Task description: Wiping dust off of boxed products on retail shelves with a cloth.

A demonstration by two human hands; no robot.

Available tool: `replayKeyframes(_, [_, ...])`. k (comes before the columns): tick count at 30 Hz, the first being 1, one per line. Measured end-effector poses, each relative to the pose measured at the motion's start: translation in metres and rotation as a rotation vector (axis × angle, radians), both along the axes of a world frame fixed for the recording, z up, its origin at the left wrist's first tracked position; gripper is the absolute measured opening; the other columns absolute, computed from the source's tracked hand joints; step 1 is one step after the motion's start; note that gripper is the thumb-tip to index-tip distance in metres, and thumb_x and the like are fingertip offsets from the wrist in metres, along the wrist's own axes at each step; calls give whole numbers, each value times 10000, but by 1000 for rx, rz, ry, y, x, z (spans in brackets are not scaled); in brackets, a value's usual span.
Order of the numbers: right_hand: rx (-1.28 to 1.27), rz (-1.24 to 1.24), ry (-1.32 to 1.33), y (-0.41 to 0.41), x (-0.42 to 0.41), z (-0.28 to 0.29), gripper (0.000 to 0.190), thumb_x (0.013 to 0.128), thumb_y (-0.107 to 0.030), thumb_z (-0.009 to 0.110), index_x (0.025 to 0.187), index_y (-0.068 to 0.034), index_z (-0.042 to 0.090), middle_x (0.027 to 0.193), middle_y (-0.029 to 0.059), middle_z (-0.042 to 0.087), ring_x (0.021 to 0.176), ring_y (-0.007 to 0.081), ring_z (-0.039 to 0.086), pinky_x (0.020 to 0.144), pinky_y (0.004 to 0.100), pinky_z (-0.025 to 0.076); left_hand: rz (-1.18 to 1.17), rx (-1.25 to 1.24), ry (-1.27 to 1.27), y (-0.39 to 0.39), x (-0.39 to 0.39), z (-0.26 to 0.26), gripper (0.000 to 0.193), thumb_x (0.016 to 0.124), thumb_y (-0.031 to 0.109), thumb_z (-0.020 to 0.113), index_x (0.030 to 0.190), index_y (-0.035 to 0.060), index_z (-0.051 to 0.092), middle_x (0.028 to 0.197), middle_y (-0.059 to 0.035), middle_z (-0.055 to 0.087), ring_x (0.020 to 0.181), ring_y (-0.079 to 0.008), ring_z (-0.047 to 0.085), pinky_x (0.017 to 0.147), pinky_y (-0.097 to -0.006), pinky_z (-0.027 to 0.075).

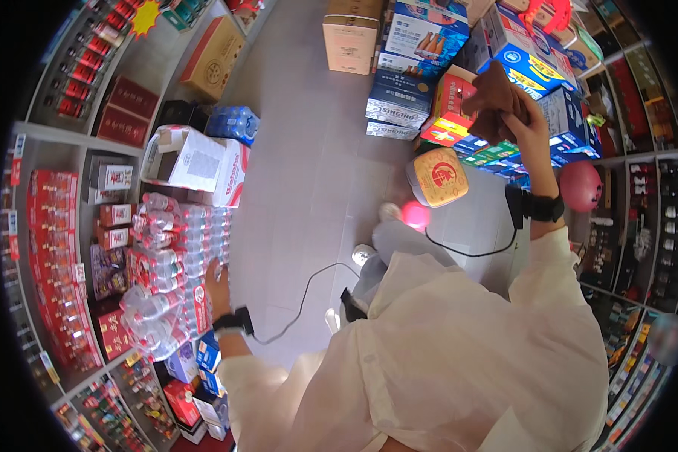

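Note:
In my right hand (pixel 520 121) is a crumpled brown cloth (pixel 494 101), raised in front of stacked drink cartons (pixel 404 101). My left hand (pixel 217 288) is beside shrink-wrapped packs of clear plastic bottles (pixel 206 237) on the left. Its fingers look apart, and I cannot tell whether they touch the packs. More clear bottles (pixel 155 316) lie on top of the packs. A square stool with a yellow printed top (pixel 440 176) stands on the floor below the cloth. Each wrist carries a black strap with a cable.
Grey tiled floor (pixel 294 169) runs between shelving on both sides. An opened white carton (pixel 186 158) and a blue-wrapped bottle pack (pixel 233 124) edge the left side. A pink balloon (pixel 581 186) hangs near my right wrist; a smaller pink ball (pixel 416 214) is by my feet.

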State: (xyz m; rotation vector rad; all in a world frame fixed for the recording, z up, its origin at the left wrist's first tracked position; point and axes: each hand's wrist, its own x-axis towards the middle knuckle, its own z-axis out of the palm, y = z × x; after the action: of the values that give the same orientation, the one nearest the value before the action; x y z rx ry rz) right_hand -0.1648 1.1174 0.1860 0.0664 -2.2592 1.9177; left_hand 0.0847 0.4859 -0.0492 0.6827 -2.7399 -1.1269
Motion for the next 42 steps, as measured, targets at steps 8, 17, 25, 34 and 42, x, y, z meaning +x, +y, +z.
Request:
replayKeyframes(8, [-7, 219, 33, -19, -17, 28, 475, 803, 38, 531, 1268, -19, 453, 1054, 50, 586, 763, 80, 571, 598, 184, 451, 506, 81, -81, 70, 256, -19, 371, 790, 33, 591, 1153, -23, 533, 1096, -134, 588, 993, -225, 565, 885, -332, 439])
replayKeyframes(17, [52, 376, 54, 31, -49, 25, 417, 808, 21, 527, 1219, -21, 470, 1061, 43, 580, 855, 81, 564, 640, 185, 458, 487, 91, -152, 230, 209, -68, 260, 792, 81, 603, 1040, 3, 622, 1074, -128, 627, 1028, -250, 573, 919, -327, 425])
replayKeyframes(25, [-21, 490, 140, 113, -141, -23, 338, 813, -44, 598, 1129, -28, 479, 903, 15, 540, 755, 72, 525, 640, 199, 422, 787, -37, -29, 398, 174, -12, 286, 803, 97, 602, 1084, 40, 605, 1075, -125, 628, 1021, -267, 585, 907, -340, 433])
replayKeyframes(34, [18, 666, -87, 168, -153, -10, 322, 826, -46, 595, 1127, -28, 482, 845, -16, 498, 628, 10, 437, 480, 170, 324, 939, -25, -121, 515, 179, 31, 316, 783, 119, 627, 1098, 100, 607, 1055, -118, 629, 1011, -303, 576, 904, -381, 437])
replayKeyframes(42, [89, 805, -176, 148, -91, -15, 330, 821, -49, 603, 1124, -6, 478, 996, 18, 539, 886, 69, 504, 781, 214, 406, 896, 115, -146, 539, 221, -12, 353, 796, 209, 619, 1143, 156, 580, 1093, -72, 617, 1067, -265, 541, 964, -454, 316])
